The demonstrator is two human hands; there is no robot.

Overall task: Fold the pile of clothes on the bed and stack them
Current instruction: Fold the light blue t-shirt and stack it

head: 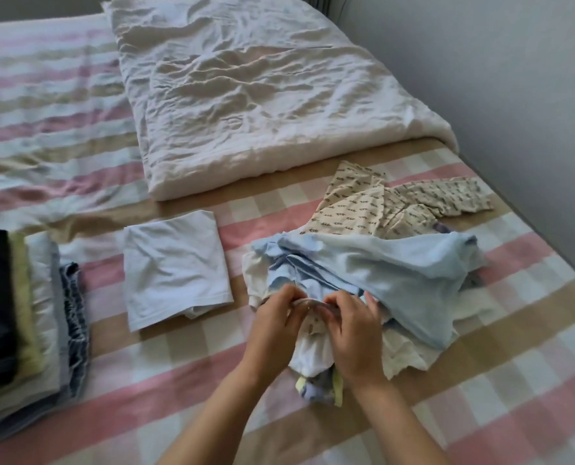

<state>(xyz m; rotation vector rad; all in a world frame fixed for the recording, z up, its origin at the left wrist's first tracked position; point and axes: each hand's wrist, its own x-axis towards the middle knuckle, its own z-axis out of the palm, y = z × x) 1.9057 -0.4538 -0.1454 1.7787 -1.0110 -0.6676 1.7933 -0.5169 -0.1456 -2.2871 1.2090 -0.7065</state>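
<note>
A loose pile of clothes lies at the right of the bed, with a light blue garment (410, 273) on top and a cream printed garment (376, 209) behind it. My left hand (276, 333) and my right hand (356, 333) both pinch the upper edge of a small white garment (313, 354) at the pile's near side. Its yellow and blue trimmed end (316, 391) hangs below my hands. A folded pale blue piece (175, 270) lies flat to the left of the pile. A stack of folded clothes (27, 303) sits at the far left.
A folded white duvet (246, 95) covers the back of the bed. The pink, beige and white checked sheet (212, 364) is bare in front of my hands. A grey wall (514, 95) runs along the bed's right edge.
</note>
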